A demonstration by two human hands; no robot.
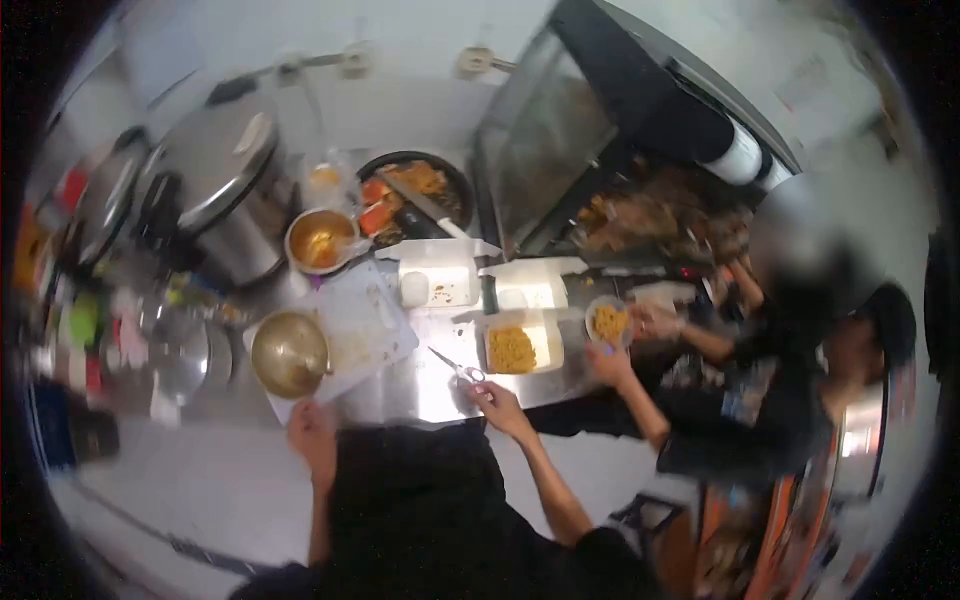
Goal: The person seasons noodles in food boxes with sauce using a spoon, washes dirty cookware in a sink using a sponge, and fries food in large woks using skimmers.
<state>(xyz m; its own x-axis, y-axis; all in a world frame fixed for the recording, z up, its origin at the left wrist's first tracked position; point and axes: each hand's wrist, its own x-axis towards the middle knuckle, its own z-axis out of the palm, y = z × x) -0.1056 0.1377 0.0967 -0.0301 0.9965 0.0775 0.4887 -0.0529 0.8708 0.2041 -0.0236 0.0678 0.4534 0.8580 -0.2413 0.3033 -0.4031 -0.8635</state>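
My right hand (500, 410) grips the handles of a pair of scissors (455, 366) at the front of the steel counter (440, 400), blades pointing away to the left. My left hand (313, 435) hangs by the counter's front edge, just below a metal bowl (290, 352); motion blurs its fingers. The bowl rests on a white cutting board (352, 352). To the right of the scissors stands a takeaway box of yellow food (512, 350), perhaps rice or noodles. Behind it are two open white boxes, one on the left (438, 284) and one on the right (530, 290).
At right, a co-worker's hands (608, 362) hold a bowl of yellow food (607, 322). A knife (425, 205) lies across a dark pan (465, 190) at the back. Left of it stand a pot of orange liquid (320, 243) and a large steel pot (225, 180). A glass-fronted cabinet (545, 130) rises behind.
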